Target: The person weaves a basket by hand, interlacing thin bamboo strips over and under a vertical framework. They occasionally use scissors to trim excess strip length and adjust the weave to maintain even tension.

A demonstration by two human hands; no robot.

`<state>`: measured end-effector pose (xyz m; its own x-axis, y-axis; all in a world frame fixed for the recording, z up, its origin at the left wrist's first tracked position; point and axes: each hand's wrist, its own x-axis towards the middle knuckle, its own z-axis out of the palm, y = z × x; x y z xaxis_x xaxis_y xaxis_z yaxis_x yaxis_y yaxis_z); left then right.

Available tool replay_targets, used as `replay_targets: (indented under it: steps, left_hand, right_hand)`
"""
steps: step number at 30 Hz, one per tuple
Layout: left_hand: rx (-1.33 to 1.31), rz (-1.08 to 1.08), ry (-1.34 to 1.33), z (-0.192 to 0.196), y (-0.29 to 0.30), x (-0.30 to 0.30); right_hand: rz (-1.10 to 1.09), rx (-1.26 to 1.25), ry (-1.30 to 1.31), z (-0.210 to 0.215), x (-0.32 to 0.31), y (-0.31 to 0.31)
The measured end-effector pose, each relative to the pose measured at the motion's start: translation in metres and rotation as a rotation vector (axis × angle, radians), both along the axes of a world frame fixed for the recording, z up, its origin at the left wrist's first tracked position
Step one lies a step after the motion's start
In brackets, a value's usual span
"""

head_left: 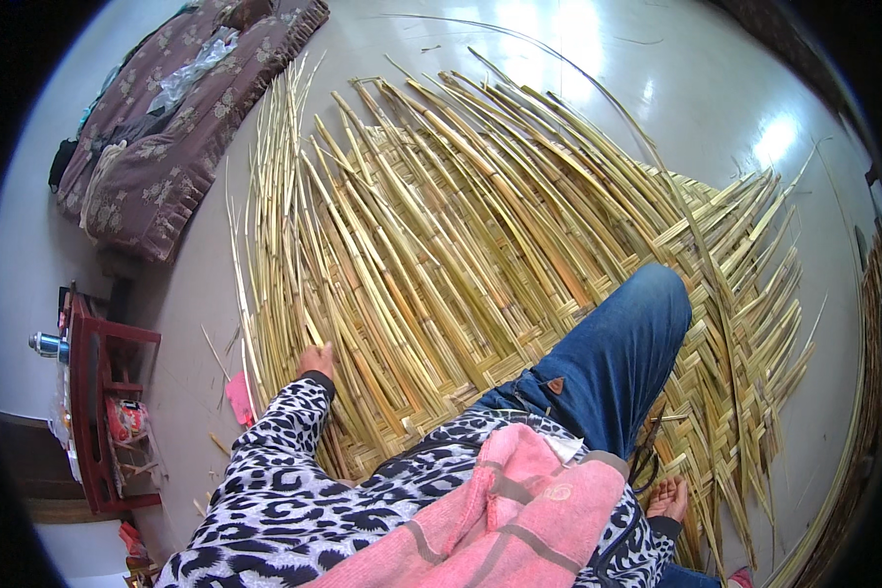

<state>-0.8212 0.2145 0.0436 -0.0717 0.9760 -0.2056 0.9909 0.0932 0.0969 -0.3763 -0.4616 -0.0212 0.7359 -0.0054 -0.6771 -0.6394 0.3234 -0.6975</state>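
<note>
A large mat (pixel 451 397) woven from split bamboo strips lies on the floor beneath me. Long loose ends of bamboo strips (pixel 461 196) fan out from it toward the far side. My left hand (pixel 316 362) is at the mat's left edge, closed on the bamboo strips there; its fingertips are partly hidden. On the right, my right hand (pixel 667 498) rests low over the woven part beside my knee. Its fingers are loosely bent and apart, with nothing visible in them. My jean-covered leg (pixel 608 338) lies across the mat and hides part of the weave.
A sofa (pixel 181 127) with a dark floral cover stands at the far left. Nearer on that side is a red wooden stand (pixel 93 402) with a metal cup (pixel 49 345). A pink item (pixel 238 397) lies by the left edge. More long strips (pixel 867 392) run along the right.
</note>
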Motion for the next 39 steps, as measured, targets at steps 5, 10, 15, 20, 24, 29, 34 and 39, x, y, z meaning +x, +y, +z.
replay_targets:
  steps: [5,10,15,20,24,29,34,39]
  left_hand:
    - [-0.207,0.197,0.236,0.035,-0.002,-0.016]
    - [-0.194,0.179,0.304,0.026,0.004,-0.008]
    - [0.052,0.199,0.152,0.005,0.020,-0.038]
    - [0.001,0.415,-0.702,-0.033,0.053,-0.060]
    - [-0.147,0.379,-0.869,-0.045,0.052,-0.022]
    - [-0.553,0.258,-1.043,0.007,0.047,0.067]
    - [-0.194,-0.427,-0.765,0.095,0.132,0.186]
    - [0.219,-0.651,-1.081,0.244,0.207,0.367]
  right_hand:
    - [0.023,0.026,-0.017,-0.004,0.000,-0.003]
    - [0.025,0.039,-0.020,-0.004,-0.001,-0.005]
    - [0.012,0.037,-0.019,-0.003,0.000,-0.004]
    - [0.042,0.023,-0.026,-0.005,0.001,-0.006]
    - [0.023,0.097,-0.041,-0.007,0.001,-0.007]
    - [-0.014,0.032,-0.041,-0.004,-0.002,-0.003]
    - [-0.011,0.000,-0.044,0.001,-0.001,0.003]
    - [-0.016,-0.002,-0.006,0.026,-0.004,0.022]
